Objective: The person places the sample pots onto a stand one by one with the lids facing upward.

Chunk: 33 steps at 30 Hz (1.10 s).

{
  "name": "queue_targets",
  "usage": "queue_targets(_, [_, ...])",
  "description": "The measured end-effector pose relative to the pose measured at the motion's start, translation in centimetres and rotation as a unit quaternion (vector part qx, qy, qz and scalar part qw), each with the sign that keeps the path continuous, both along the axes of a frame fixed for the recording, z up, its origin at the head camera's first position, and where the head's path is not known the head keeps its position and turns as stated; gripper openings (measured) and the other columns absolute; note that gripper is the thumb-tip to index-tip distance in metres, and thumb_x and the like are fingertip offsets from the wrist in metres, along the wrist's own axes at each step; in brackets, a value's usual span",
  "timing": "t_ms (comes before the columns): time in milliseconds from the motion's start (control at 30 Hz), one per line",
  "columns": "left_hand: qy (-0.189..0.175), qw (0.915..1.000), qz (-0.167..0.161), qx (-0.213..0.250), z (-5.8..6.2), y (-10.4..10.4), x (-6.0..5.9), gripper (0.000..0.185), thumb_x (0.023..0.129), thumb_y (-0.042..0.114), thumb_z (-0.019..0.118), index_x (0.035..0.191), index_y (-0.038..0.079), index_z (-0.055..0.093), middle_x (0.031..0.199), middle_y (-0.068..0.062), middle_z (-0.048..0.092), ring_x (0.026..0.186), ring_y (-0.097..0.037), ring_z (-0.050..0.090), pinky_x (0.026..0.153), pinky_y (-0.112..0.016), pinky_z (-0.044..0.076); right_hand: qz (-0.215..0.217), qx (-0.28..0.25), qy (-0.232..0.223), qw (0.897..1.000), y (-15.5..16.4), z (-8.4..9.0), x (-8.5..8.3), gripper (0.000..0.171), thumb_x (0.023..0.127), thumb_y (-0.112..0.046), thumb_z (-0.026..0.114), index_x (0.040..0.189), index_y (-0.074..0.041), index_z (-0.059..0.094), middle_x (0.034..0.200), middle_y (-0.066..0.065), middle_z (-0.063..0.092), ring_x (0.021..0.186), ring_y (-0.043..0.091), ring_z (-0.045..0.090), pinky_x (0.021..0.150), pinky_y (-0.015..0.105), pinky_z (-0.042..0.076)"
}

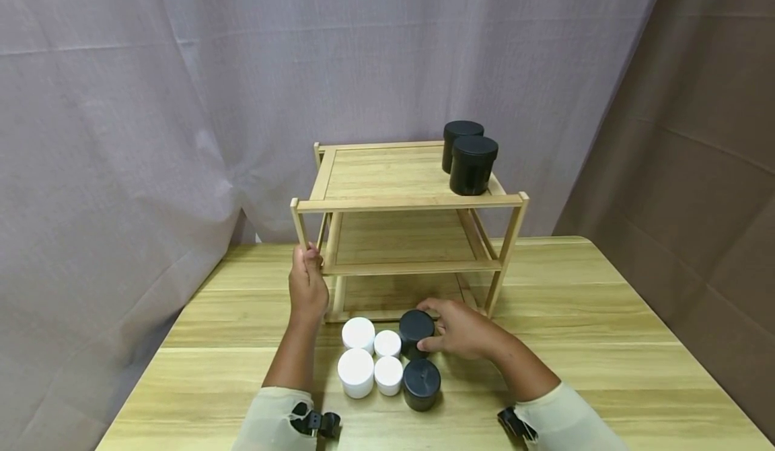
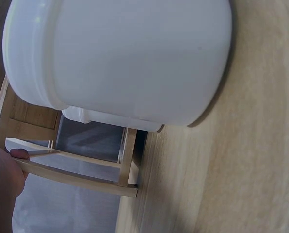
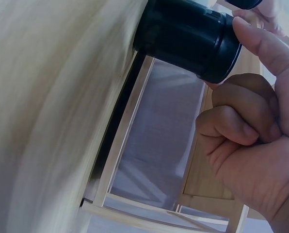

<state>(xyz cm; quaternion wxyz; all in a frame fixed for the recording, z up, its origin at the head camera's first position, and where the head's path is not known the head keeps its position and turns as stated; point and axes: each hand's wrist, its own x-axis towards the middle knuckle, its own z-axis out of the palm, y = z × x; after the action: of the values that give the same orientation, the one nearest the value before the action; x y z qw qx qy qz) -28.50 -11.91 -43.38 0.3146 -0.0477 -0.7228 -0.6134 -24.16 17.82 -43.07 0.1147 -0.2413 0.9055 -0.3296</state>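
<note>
My left hand [image 1: 308,286] grips the front left post of a three-tier wooden shelf [image 1: 408,203]. In the left wrist view the thumb lies against that post, partly cut off by the frame edge. With thumb and forefinger, my right hand [image 1: 463,330] pinches the lid of a black jar [image 1: 416,326] standing on the table before the shelf; the other fingers are curled in the right wrist view. A second black jar [image 1: 421,384] stands nearer to me. Beside them are several white jars, among them a large one [image 1: 356,372] and a small one [image 1: 388,375].
Two more black jars, a front one [image 1: 473,165] and one behind it [image 1: 463,130], stand on the right of the top tier. A grey curtain [image 1: 387,54] hangs behind the table [image 1: 581,343], and a brown one [image 1: 690,188] at the right.
</note>
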Motion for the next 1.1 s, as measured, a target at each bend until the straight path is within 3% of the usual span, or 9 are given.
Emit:
queue_targets(100, [-0.001,1.0000,-0.004,0.000,0.0,-0.1,0.0,0.038,0.118,0.026,0.035,0.119,-0.008,0.051,0.092,-0.018,0.056,0.083,-0.019,0.049,0.073,-0.024,0.042,0.004,-0.006,-0.002,1.000,0.1,0.0,0.0,0.071,0.090,-0.027,0.091,0.146,0.003,0.059,0.106,0.002,0.074,0.087,0.009,0.068,0.082,0.029,0.055])
queue_targets(300, [0.002,1.0000,-0.007,0.001,-0.1,0.0,0.0,0.040,0.118,0.030,0.034,0.118,-0.007,0.051,0.090,-0.015,0.053,0.080,-0.019,0.046,0.071,-0.024,0.041,0.009,-0.035,-0.019,0.999,0.2,0.1,0.2,0.070,0.091,-0.024,0.089,0.146,0.005,0.057,0.070,-0.006,0.057,0.059,0.008,0.049,0.057,0.022,0.040])
queue_targets(433, [0.006,0.9999,-0.008,-0.002,-0.1,0.0,0.1,0.043,0.117,0.033,0.034,0.118,-0.007,0.051,0.089,-0.015,0.053,0.079,-0.021,0.046,0.070,-0.024,0.040,0.004,-0.041,-0.009,0.999,0.3,0.3,0.4,0.069,0.089,-0.023,0.089,0.144,0.005,0.059,0.062,-0.008,0.049,0.054,0.007,0.042,0.051,0.021,0.033])
queue_targets(833, [0.008,0.9999,-0.008,-0.007,-0.1,0.0,0.1,0.042,0.118,0.033,0.033,0.119,-0.006,0.050,0.088,-0.014,0.052,0.077,-0.017,0.044,0.069,-0.024,0.040,-0.005,-0.054,0.002,0.999,0.3,1.1,0.7,0.062,0.089,-0.019,0.088,0.139,0.004,0.060,0.062,-0.009,0.048,0.052,0.005,0.040,0.050,0.020,0.031])
queue_targets(1100, [0.014,0.9998,-0.007,-0.010,-0.1,0.0,0.1,0.047,0.117,0.036,0.032,0.119,-0.007,0.050,0.090,-0.017,0.054,0.080,-0.019,0.046,0.072,-0.024,0.041,0.000,-0.083,-0.002,0.997,0.7,1.5,0.7,0.061,0.089,-0.020,0.089,0.138,0.004,0.061,0.091,0.002,0.077,0.058,0.005,0.051,0.056,0.020,0.042])
